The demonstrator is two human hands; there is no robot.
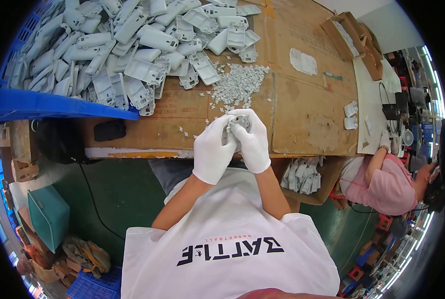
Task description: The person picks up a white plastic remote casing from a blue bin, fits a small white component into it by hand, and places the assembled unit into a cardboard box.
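Observation:
My left hand (214,152) and my right hand (253,141), both in white knit gloves, are closed together around a pale grey plastic casing (240,120). Only the casing's upper end shows between the fingers; the gloves cover the rest. Just beyond my hands, a heap of tiny white plastic pieces (241,84) is spread on the cardboard table cover (314,114), with a few loose bits beside my left hand. A large pile of similar pale grey casings (145,71) fills the far left, some lying hollow side up.
A blue crate (63,103) borders the pile on the left. A dark pouch (110,130) lies near the table's front edge. At right are a white paper (303,62), a thin green tool (333,75) and an open carton (314,187) of white parts. A person in pink (379,184) sits further right.

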